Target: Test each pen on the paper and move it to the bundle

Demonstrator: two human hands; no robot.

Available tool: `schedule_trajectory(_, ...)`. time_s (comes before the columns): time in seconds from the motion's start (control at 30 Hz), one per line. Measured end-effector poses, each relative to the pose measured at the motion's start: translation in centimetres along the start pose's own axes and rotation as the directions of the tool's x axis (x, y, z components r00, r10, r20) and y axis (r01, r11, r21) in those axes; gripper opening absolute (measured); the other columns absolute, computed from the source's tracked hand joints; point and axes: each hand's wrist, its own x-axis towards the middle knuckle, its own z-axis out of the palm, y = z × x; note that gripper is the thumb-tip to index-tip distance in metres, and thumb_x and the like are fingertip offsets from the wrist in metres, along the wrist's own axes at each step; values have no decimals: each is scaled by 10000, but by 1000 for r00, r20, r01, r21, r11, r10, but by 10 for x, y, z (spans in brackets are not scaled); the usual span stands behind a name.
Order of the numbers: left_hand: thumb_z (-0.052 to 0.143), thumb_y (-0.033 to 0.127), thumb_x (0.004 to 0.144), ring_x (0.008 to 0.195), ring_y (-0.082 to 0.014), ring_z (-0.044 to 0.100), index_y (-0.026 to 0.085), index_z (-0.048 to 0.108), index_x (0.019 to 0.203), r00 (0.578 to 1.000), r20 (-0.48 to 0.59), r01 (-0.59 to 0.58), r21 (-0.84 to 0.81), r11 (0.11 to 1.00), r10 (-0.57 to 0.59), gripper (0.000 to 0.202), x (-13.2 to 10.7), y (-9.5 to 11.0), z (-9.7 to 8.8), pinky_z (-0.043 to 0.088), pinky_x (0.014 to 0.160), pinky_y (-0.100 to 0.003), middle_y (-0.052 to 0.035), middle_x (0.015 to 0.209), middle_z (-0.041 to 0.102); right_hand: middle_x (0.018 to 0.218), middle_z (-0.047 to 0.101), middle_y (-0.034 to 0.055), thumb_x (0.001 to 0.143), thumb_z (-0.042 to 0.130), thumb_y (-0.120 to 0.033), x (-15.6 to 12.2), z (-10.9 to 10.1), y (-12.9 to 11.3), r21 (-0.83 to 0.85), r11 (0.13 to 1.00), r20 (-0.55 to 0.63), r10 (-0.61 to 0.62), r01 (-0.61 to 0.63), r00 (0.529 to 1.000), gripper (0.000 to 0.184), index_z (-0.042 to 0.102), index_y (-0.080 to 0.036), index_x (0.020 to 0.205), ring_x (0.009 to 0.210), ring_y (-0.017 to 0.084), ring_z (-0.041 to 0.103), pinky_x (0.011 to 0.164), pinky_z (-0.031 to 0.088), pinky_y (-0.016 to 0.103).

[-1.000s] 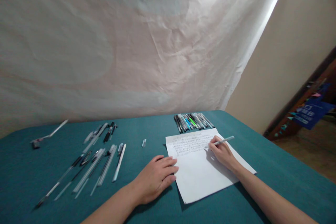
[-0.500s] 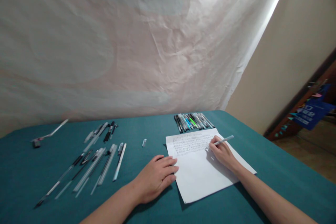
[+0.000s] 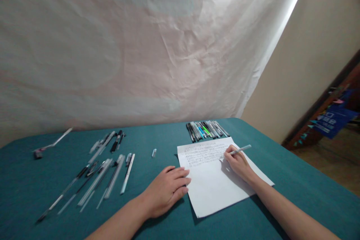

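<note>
A white sheet of paper [image 3: 216, 191] lies at a slant on the table, with rows of small handwriting across its upper part. My right hand [image 3: 237, 163] rests on it, fingers pinched round a pale, clear-bodied pen [image 3: 242, 149]. The pen leans to the right, its tip at the end of a written line. My left hand [image 3: 168, 189] lies flat with fingers stretched out, the fingertips on the sheet's left edge. A small clear pen cap [image 3: 154, 153] sits beyond the left hand, touching nothing.
A row of many pens [image 3: 206, 130] lies behind the paper. To the left are taken-apart pens, with clear barrels [image 3: 95, 182], refills and caps, and a white pen [image 3: 128, 174]. A dark small item [image 3: 38, 154] lies far left on the green tablecloth [image 3: 157, 228]. A pale curtain [image 3: 146, 52] hangs behind.
Almost nothing differs. The pen in my right hand tilts very slightly; my left hand stays in place on the sheet's edge.
</note>
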Motion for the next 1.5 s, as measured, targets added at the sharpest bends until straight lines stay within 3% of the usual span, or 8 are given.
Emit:
schedule_trajectory(0.2, 363, 313, 911, 1194, -192, 423, 273, 521, 1178, 976, -190, 126, 92, 988, -107, 312, 1, -23, 7, 263, 1008, -409, -30, 1263, 525, 476, 436, -53, 726, 484, -302, 1, 1, 6, 178, 976, -36, 132, -124, 991, 170, 438, -197, 600, 434, 91, 382, 428, 302, 214)
schedule_trajectory(0.33, 359, 287, 905, 1237, -225, 367, 238, 521, 1190, 858, -411, 411, 190, 892, -308, 331, -2, -53, 8, 259, 1007, -448, -67, 1304, 482, 470, 440, -54, 749, 505, -347, -1, 1, 5, 220, 964, 0, 156, -152, 988, 215, 441, -198, 608, 426, 89, 380, 422, 297, 212)
schedule_trajectory(0.43, 356, 314, 905, 1249, -252, 350, 211, 475, 1239, 800, -452, 529, 219, 820, -396, 369, -7, -69, 10, 255, 1003, -471, -105, 1346, 425, 472, 437, -55, 778, 506, -386, -3, 1, 3, 199, 967, 37, 156, -160, 987, 241, 447, -200, 636, 424, 88, 377, 420, 293, 213)
schedule_trajectory(0.6, 355, 266, 901, 1172, -248, 432, 135, 525, 1170, 789, -444, 548, 196, 813, -425, 343, -10, -70, 12, 312, 976, -425, -139, 1276, 484, 515, 476, -37, 793, 510, -415, -4, 0, 2, 84, 992, 65, 87, -93, 994, 230, 485, -204, 705, 457, 110, 424, 438, 328, 230)
schedule_trajectory(0.87, 366, 62, 842, 919, -188, 518, 166, 623, 978, 806, -468, 406, -10, 914, -363, 309, -12, -60, 8, 417, 831, -318, -70, 946, 594, 708, 584, 38, 809, 496, -426, -17, 10, -27, -8, 987, 223, -152, 158, 963, 226, 554, -207, 808, 601, 167, 535, 542, 430, 268)
schedule_trajectory(1.03, 397, 92, 832, 901, -176, 532, 179, 629, 1015, 687, -579, 284, -342, 896, -439, 307, -7, -60, 10, 417, 832, -305, -64, 941, 577, 837, 612, 53, 883, 385, -352, -28, 27, -83, 79, 954, 390, -297, 290, 871, 232, 559, -210, 943, 748, 176, 579, 662, 465, 278)
schedule_trajectory(1.23, 523, 140, 762, 779, -163, 556, 181, 668, 977, 453, -474, -19, -852, 523, -755, 263, -3, -66, 12, 441, 766, -300, -73, 1013, 583, 836, 585, 36, 891, 369, -236, -32, 72, -140, 145, 841, 385, -534, 522, 753, 184, 539, -209, 954, 758, 145, 562, 694, 439, 262)
schedule_trajectory(1.5, 511, 169, 801, 812, -136, 584, 129, 629, 899, 361, -368, -272, -920, 281, -857, 159, 0, -78, 16, 451, 788, -272, -77, 900, 631, 812, 554, 20, 866, 398, -172, -40, 127, -137, 118, 756, 321, -642, 643, 696, 171, 539, -212, 954, 636, 102, 541, 593, 417, 211)
